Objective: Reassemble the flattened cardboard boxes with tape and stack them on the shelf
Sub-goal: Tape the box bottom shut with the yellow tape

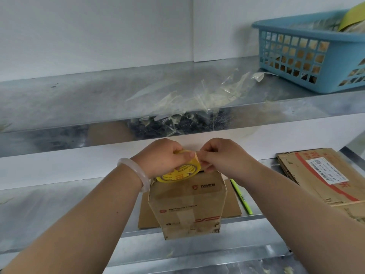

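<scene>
"Yellow roll of packing tape (178, 172) sits just over the top of the small brown cardboard box (187, 204). Our left hand (164, 155) grips it, fingers curled over the top and thumb on the outer face."

"And our right hand (223, 155)?"

"Curled as well. Its thumb and fingertips pinch at the roll's right rim. Whether a loose end of tape lies between them, we cannot tell."

"Where do we have the box?"

"Upright at the front of the grey metal lower shelf (49, 210), on a flat brown cardboard sheet (146, 216). Its front face reaches down past the shelf's front edge, and a strip of clear tape runs down that face. Whether the roll touches the box top, we cannot tell."

"What lies around us?"

"Just right of the sheet, a slim lime-green pen-like tool (242, 196) lies on the shelf. Further right lies a stack of flattened brown cardboard boxes (320, 175) with red print and a white shipping label. On the upper metal shelf (59, 99), crumpled clear tape scraps (197, 95) spread across the middle and hang over its front edge. A blue plastic lattice basket (308, 56) stands at its right end. A white bangle (136, 171) circles our left wrist."
</scene>
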A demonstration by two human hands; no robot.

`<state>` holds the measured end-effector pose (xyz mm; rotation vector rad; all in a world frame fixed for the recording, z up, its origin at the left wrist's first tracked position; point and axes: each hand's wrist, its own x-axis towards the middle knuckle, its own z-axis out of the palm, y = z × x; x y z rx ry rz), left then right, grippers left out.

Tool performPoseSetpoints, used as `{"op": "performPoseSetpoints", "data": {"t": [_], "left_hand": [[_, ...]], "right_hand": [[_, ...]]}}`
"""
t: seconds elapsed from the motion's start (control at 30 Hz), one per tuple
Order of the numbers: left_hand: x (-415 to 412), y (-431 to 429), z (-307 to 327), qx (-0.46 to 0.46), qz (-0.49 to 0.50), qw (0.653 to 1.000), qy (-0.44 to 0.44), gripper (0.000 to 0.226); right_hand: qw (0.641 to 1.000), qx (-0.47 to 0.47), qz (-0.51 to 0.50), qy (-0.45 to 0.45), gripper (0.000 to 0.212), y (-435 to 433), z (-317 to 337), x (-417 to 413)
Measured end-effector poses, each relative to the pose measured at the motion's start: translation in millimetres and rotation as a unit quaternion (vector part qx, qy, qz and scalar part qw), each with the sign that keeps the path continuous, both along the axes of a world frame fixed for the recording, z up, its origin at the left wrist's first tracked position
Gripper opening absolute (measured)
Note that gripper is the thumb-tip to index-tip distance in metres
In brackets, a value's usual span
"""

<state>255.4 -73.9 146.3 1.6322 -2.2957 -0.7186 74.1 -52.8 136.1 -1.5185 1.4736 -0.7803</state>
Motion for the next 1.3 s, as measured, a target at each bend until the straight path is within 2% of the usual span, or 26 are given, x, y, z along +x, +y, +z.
{"op": "performPoseSetpoints", "data": {"t": [0.13, 0.2, 0.27, 0.33, 0.4, 0.47, 0.53, 0.67, 0.83, 0.97, 1.07, 1.17, 1.23, 1.3], "left_hand": [[-0.2, -4.7, 1.8, 0.017, 0.011, 1.0, -0.009, 0.06], [-2.6, -4.2, 1.9, 0.019, 0.011, 1.0, -0.015, 0.063], [-5.3, 1.0, 0.4, 0.015, 0.027, 0.999, 0.016, 0.071], [-5.5, 6.2, -3.7, 0.002, 0.047, 0.997, 0.067, 0.075], [1.5, 10.0, -10.6, 0.016, 0.046, 0.992, 0.117, 0.065], [14.9, 15.5, -18.6, 0.067, 0.023, 0.981, 0.182, 0.049], [27.0, 18.7, -24.8, 0.078, 0.015, 0.972, 0.223, 0.036], [32.2, 18.1, -21.0, -0.015, 0.048, 0.979, 0.198, 0.025], [22.3, 17.8, -15.1, -0.025, 0.061, 0.987, 0.15, 0.027], [14.3, 11.1, -17.4, -0.021, 0.064, 0.988, 0.138, 0.015], [4.7, 6.1, -17.4, -0.018, 0.057, 0.993, 0.106, 0.018], [-2.5, 2.2, -15.4, -0.022, 0.061, 0.994, 0.083, 0.025], [-2.9, 2.4, -14.9, -0.021, 0.062, 0.995, 0.077, 0.024], [-2.4, 3.4, -15.5, -0.021, 0.058, 0.995, 0.073, 0.024]], "right_hand": [[0.993, -0.058, -0.044, -0.09, 0.014, 0.6, 2.8, -2.2], [0.982, -0.015, -0.071, -0.173, 0.015, 1.2, -7.3, -0.6], [0.961, 0.068, -0.09, -0.252, 0.013, 0.8, -23.1, 2.7], [0.952, 0.118, -0.092, -0.267, 0.011, 0.4, -33.8, 4.3], [0.939, 0.129, -0.107, -0.299, 0.009, -2.3, -38.7, 1.6], [0.922, 0.139, -0.118, -0.341, 0.007, -4.9, -41.2, -2.9], [0.934, 0.134, -0.114, -0.312, 0.01, -5.0, -42.0, -4.1], [0.953, 0.104, -0.121, -0.256, 0.015, -3.9, -45.6, -0.8], [0.936, 0.103, -0.157, -0.298, 0.011, -1.9, -46.5, -6.8], [0.928, 0.065, -0.184, -0.317, 0.013, -1.1, -39.2, -20.8], [0.894, 0.043, -0.216, -0.389, 0.013, -0.2, -31.7, -26.7], [0.836, 0.1, -0.219, -0.493, 0.019, 1.6, -27.5, -19.1], [0.822, 0.144, -0.205, -0.512, 0.027, 1.2, -28.6, -16.7], [0.823, 0.168, -0.19, -0.508, 0.024, 1.1, -32.5, -18.7]]}}
